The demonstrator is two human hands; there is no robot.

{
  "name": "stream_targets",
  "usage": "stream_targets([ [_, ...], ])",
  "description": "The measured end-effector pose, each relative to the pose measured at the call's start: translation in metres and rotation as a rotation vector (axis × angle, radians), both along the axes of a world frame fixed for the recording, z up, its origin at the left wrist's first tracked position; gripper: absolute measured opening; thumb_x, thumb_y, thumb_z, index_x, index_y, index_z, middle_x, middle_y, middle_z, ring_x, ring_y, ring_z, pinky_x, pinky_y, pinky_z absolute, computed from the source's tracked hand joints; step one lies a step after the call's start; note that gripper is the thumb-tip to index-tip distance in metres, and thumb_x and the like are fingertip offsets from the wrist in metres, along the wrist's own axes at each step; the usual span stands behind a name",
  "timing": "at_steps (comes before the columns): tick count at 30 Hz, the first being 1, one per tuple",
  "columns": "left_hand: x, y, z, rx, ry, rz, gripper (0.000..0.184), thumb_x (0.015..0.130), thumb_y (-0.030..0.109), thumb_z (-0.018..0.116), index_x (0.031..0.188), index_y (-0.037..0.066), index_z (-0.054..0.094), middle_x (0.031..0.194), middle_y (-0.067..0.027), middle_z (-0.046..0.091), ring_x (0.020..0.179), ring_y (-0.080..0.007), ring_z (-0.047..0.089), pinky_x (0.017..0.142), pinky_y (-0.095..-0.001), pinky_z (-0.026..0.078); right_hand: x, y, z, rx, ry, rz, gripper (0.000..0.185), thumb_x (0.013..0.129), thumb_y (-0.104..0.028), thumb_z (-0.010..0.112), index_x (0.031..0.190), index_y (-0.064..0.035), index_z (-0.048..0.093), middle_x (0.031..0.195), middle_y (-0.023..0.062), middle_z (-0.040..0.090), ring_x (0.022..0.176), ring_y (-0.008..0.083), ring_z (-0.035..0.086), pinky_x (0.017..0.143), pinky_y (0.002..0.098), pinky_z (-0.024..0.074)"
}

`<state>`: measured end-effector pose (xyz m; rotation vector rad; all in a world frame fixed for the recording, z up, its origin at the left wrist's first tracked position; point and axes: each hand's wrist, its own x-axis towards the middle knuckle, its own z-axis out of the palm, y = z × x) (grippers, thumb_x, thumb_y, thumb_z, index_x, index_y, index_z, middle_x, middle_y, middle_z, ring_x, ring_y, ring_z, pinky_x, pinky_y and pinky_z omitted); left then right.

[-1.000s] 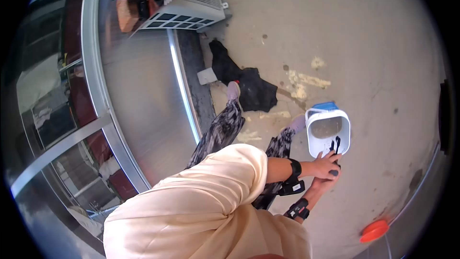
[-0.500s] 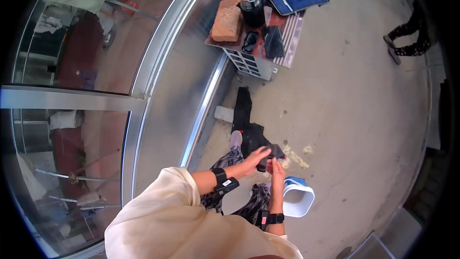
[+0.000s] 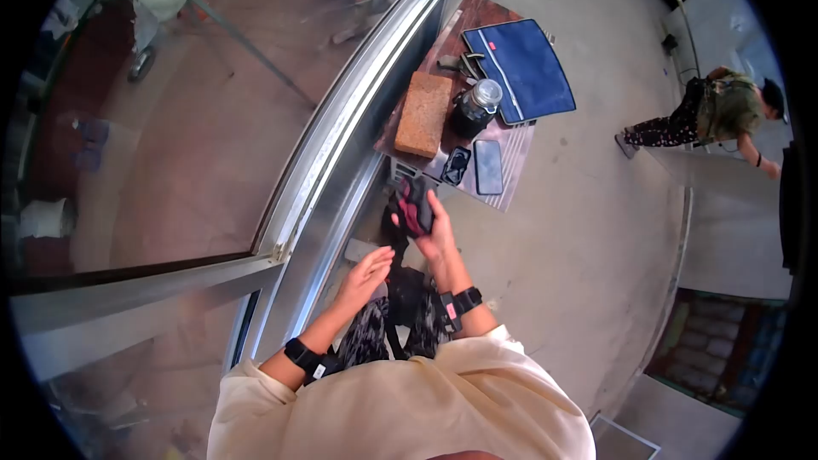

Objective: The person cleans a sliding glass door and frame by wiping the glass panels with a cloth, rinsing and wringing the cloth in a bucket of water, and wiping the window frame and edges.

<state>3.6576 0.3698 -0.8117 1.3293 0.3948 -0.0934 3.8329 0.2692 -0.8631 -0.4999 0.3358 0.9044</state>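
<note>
My right hand [image 3: 437, 234] is closed around a black and dark-red cloth bundle [image 3: 415, 209], holding it up just short of the low table. Its exact kind I cannot make out. My left hand [image 3: 368, 277] is off the bundle, to its lower left, with fingers stretched out and nothing in them. Below the hands, dark cloth [image 3: 409, 285] shows between my knees, partly hidden by my arms.
On the low table [image 3: 511, 179] are an orange brick [image 3: 423, 115], a lidded glass jar [image 3: 475, 109], a phone [image 3: 488, 167], a small black object [image 3: 456, 166] and a blue zip pouch [image 3: 528, 72]. Glass panels run along the left. Another person [image 3: 716, 111] bends forward at far right.
My view has shifted toward the table. Both hands were together on dark cloth; now the right holds the bundle farther forward and the left has come away. The other person shows more fully.
</note>
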Motion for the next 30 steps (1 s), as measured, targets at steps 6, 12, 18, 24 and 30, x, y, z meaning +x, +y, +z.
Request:
stream_targets([
  [6,-0.042,0.04,-0.01,0.038,0.273,0.221,0.039,0.094,0.015,0.049,0.13,0.006,0.041,0.111,-0.0098,0.061,0.1,-0.0172,0.059,0.08,-0.0281,0.046,0.216,0.081,0.081,0.223,-0.326,-0.12,0.044,0.091,-0.035,0.044,0.122,-0.0055,0.05,0.119,0.0115,0.056,0.108,0.0272,0.055,0.088,0.0501,0.0466],
  [12,-0.046,0.036,-0.009,0.023,0.507,0.564,0.038,0.092,0.013,0.051,0.128,0.004,0.043,0.105,-0.0091,0.062,0.095,-0.0171,0.061,0.074,-0.0271,0.048,0.426,0.128,0.076,0.036,-0.316,-0.188,0.036,0.081,-0.028,0.043,0.104,-0.0031,0.054,0.101,0.0129,0.06,0.091,0.0285,0.058,0.074,0.0498,0.0509],
  [18,0.009,0.016,0.008,-0.077,0.579,0.604,0.039,0.092,0.017,0.052,0.129,0.006,0.043,0.105,-0.0094,0.061,0.094,-0.0171,0.06,0.075,-0.0285,0.048,0.52,0.137,0.053,-0.079,-0.224,-0.237,0.037,0.08,-0.028,0.043,0.105,-0.0028,0.052,0.101,0.0132,0.06,0.092,0.03,0.057,0.072,0.0466,0.0514],
  [24,0.039,0.015,0.011,-0.074,0.61,0.615,0.04,0.091,0.018,0.053,0.129,0.007,0.043,0.104,-0.0093,0.062,0.093,-0.0168,0.06,0.075,-0.028,0.048,0.579,0.151,0.013,-0.178,-0.323,-0.12,0.031,0.084,-0.028,0.047,0.101,-0.0027,0.05,0.095,0.0138,0.06,0.081,0.029,0.06,0.062,0.0438,0.0542],
  [30,0.047,0.013,0.015,-0.091,0.653,0.638,0.04,0.091,0.02,0.053,0.128,0.007,0.044,0.106,-0.0091,0.061,0.095,-0.0166,0.059,0.075,-0.0281,0.048,0.595,0.171,-0.015,-0.497,-0.555,-0.069,0.024,0.085,-0.021,0.056,0.101,-0.0062,0.048,0.091,0.0142,0.059,0.07,0.0264,0.061,0.05,0.038,0.0534],
])
